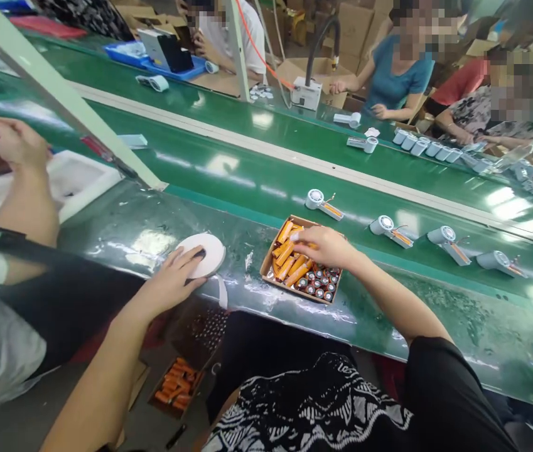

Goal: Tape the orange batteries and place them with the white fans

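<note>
**Cardboard tray**, shallow, on the near part of the green conveyor surface. Contents: orange cylindrical cells lying loose and slantwise in one half; cells standing upright, dark ends with silver centres showing, packed in the other.

**Right hand**: directly over the tray, fingers curled down onto the loose cells. Grip narrow; whether it holds a cell cannot be told.

**Left hand**: on a flat white roll, probably tape, lying on the surface to the left of the tray. Fingers curve over its top, and a pale strip hangs off the near edge. Grip half closed; whether it holds or only rests cannot be told.

**Second cardboard box**: below the surface edge, near the person's left arm, filled with more orange cells.

**Also present:** small white fan units in a row on the belt beyond the tray, each with an orange strip along its handle; a pale green frame post slanting across the left of the view; a co-worker's hand above a white foam tray; a blue tray farther off.
</note>
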Motion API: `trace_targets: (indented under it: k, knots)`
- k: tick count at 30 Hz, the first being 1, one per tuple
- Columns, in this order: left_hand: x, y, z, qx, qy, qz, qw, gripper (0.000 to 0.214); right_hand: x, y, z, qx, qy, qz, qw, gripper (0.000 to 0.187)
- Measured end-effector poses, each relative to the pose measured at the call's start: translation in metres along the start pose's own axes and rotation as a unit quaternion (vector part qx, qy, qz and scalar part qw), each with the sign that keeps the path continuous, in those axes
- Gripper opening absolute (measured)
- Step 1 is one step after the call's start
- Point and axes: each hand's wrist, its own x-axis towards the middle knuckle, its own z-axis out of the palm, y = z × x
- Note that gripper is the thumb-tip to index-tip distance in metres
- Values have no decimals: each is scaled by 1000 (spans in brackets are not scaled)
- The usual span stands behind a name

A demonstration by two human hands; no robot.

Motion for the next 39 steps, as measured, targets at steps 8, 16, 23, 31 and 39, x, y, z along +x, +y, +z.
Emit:
trace_targets:
  k: [8, 16, 23, 31, 39]
  knots:
    - [-7, 135, -37, -20, 263, 112, 958, 41, -7, -87, 50, 333, -214, 72, 916, 63]
    - [-3, 130, -18, -322, 220, -72, 918, 53, -24, -83, 70, 64, -318, -107, 940, 20]
    - [-3, 142, 5, -287, 195, -19, 938, 48, 30, -17, 19, -196, -150, -73, 966, 33]
    - [5, 152, 2, -96, 281, 67, 953, 45, 8, 0, 5, 68, 78, 45, 994, 35]
    - [14, 177, -10, 0, 275, 143, 951, 52, -15, -39, 5, 181, 160, 76, 967, 40]
